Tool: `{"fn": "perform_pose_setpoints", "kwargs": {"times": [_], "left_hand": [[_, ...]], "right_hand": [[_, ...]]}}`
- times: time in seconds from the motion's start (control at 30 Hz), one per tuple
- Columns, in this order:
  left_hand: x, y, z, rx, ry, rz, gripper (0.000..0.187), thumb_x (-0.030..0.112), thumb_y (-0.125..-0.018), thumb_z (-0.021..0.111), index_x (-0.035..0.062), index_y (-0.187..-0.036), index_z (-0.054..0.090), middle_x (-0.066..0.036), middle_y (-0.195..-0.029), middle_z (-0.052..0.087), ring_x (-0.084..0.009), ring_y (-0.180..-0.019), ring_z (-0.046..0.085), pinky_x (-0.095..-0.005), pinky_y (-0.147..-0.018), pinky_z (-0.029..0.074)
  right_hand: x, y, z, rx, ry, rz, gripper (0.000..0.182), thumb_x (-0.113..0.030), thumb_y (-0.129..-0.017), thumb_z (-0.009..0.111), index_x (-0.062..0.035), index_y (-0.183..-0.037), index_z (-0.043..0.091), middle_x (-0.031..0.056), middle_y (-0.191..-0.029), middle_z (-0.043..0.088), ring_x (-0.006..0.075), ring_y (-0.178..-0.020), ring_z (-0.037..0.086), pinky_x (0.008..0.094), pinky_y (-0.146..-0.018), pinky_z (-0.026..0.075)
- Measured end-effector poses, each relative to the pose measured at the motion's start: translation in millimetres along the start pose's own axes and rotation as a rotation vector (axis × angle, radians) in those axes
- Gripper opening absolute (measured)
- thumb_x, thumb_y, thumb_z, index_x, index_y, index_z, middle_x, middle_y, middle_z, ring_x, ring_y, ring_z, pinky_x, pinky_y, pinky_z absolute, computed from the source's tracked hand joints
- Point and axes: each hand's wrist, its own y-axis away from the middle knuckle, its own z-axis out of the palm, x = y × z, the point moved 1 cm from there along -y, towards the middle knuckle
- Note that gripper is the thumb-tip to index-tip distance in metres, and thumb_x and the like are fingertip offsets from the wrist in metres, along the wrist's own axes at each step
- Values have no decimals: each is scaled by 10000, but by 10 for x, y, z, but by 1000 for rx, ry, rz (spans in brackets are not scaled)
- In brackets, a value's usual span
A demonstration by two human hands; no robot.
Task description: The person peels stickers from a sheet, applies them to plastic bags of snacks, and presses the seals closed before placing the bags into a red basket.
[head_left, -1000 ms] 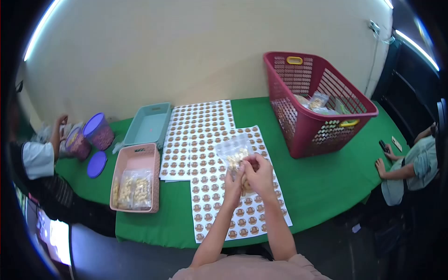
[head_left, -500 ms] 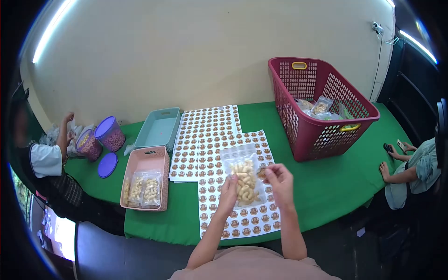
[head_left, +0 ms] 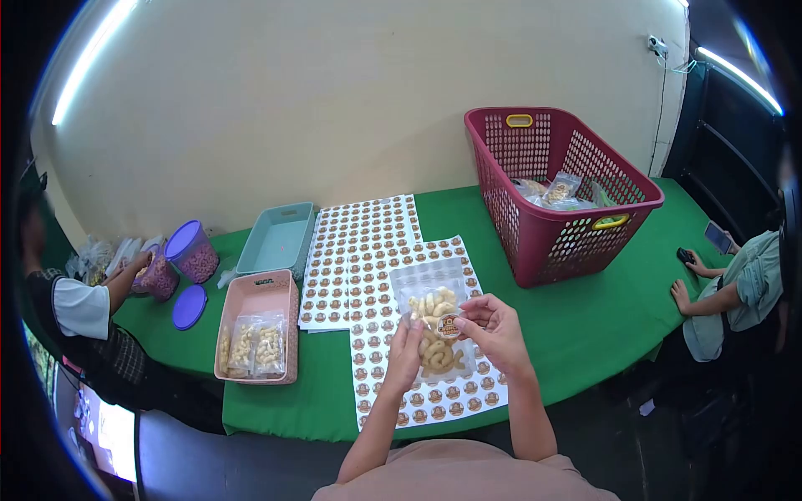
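Note:
My left hand (head_left: 405,357) grips the left side of a clear zip pouch (head_left: 437,363) filled with pale curved snack pieces, its fingers partly hidden behind it. A round brown-and-white sticker (head_left: 449,326) lies against the pouch's front, around its middle. The thumb and fingers of my right hand (head_left: 499,332) pinch the sticker at its right edge. Beneath the pouch spread white sheets (head_left: 372,288) printed with rows of the same round stickers.
Left of the sheets are a pink basket (head_left: 292,334) holding filled pouches and a teal basket (head_left: 288,213). A large maroon basket (head_left: 535,242) with pouches stands back right. Purple-lidded tubs (head_left: 199,255) sit near one person (head_left: 79,309); another person (head_left: 731,292) is at right.
My right hand has moved left onto the pouch, and the sticker now shows against its front. The person at left has lowered an arm to a tub; the person at right has raised a phone.

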Motion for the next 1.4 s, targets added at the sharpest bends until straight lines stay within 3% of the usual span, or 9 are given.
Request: {"fn": "perform_pose_setpoints", "kwargs": {"times": [0.1,0.73,0.93,1.0,1.03,1.17,1.23,1.27,1.4], "left_hand": [[195,97,114,52,-126,-69,389,234,-901,370,-23,-1193,360,-103,-1083,483,-122,-973,453,-244,-844,364],[28,-81,31,-168,-27,134,398,185,-868,465,-31,-1178,341,-133,-1078,490,-150,-973,487,-268,-830,397],[-56,-51,-91,-188,-100,123,392,180,-866,470,-30,-1171,343,-119,-1050,503,-146,-934,507,-264,-801,418],[-112,-47,-160,-180,-68,68,391,179,-868,466,-29,-1174,341,-117,-1051,502,-144,-928,509,-264,-797,420],[-142,-41,-202,-160,-37,10,390,178,-870,463,-27,-1177,340,-115,-1052,501,-142,-922,511,-264,-793,422],[-223,-41,-313,-180,60,-8,392,178,-883,431,-13,-1205,315,-106,-1071,492,-138,-934,499,-254,-794,418],[-192,-35,-349,-199,46,-29,401,188,-887,420,-3,-1219,299,-109,-1080,484,-140,-953,485,-253,-811,406],[-152,-35,-357,-217,8,-49,396,188,-888,416,-1,-1216,301,-109,-1080,481,-144,-964,476,-258,-821,397],[-378,-142,-400,-298,-94,-45,353,179,-886,409,3,-1182,331,-116,-1071,482,-154,-992,449,-271,-836,375]], "right_hand": [[22,8,-1,21,-71,-9,214,18,-737,602,33,-909,476,106,-797,568,118,-739,569,230,-633,510],[98,-43,70,88,-12,-68,213,11,-720,625,24,-858,463,111,-777,561,122,-701,566,223,-613,508],[169,57,179,208,327,-125,263,-47,-686,681,14,-852,486,79,-785,556,77,-677,540,178,-578,451],[159,106,225,383,768,-377,346,-136,-663,719,5,-882,490,34,-772,515,48,-645,480,176,-526,407],[201,117,232,397,770,-375,346,-136,-663,719,5,-882,490,34,-772,515,48,-645,480,176,-526,407],[456,128,151,505,469,-185,376,-310,-665,716,-23,-786,507,2,-680,442,70,-563,371,213,-489,348],[479,151,154,240,450,161,390,-377,-712,662,-25,-682,498,-22,-574,397,74,-511,339,229,-462,324],[575,132,147,192,542,44,476,-446,-739,607,-17,-589,465,-39,-502,363,76,-480,320,245,-444,309],[495,229,353,185,378,85,388,-369,-814,543,11,-740,574,-6,-573,480,46,-537,418,216,-471,344]]}}
